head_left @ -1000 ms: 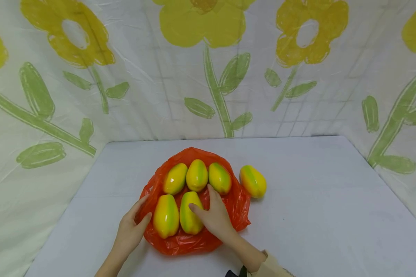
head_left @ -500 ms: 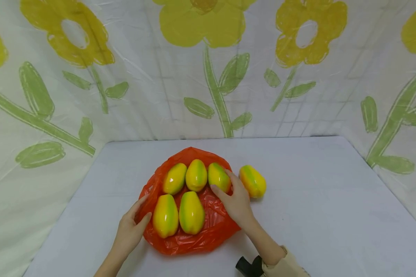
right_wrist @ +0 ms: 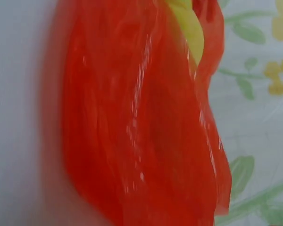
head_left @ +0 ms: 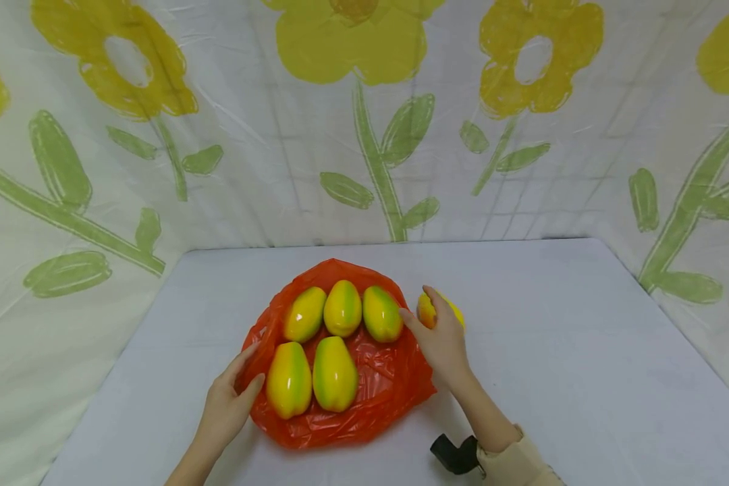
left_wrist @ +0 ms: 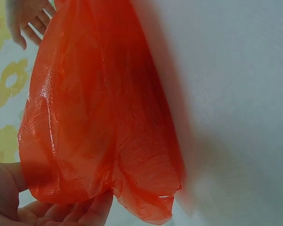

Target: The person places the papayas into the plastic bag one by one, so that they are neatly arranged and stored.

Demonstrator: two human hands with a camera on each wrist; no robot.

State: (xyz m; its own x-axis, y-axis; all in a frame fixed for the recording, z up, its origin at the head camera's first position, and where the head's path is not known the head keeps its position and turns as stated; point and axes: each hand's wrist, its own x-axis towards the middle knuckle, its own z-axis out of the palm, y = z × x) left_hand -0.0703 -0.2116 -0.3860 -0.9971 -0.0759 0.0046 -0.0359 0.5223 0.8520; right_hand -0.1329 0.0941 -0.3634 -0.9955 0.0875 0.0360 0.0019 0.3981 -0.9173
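Note:
A red plastic bag (head_left: 373,412) lies spread on the table with its mouth up. Inside it are several yellow papayas with green stripes: three in a back row, such as the middle papaya (head_left: 343,308), and two in front, such as the papaya (head_left: 335,374). My left hand (head_left: 227,401) holds the bag's left edge between thumb and fingers; the left wrist view shows the fingers (left_wrist: 96,209) at the film. Just right of the bag, one more papaya (head_left: 455,312) is partly hidden behind my right hand (head_left: 442,341), whose thumb and fingers are spread.
A white table (head_left: 583,378) bears everything, backed by a white curtain (head_left: 249,169) printed with yellow flowers. A black angled piece (head_left: 455,455) shows by the right sleeve (head_left: 516,462). In the right wrist view the bag's side (right_wrist: 141,122) fills the middle.
My right hand has moved right, from above the front papayas, past the back right one, to the papaya outside the bag. My left hand has stayed at the bag's edge.

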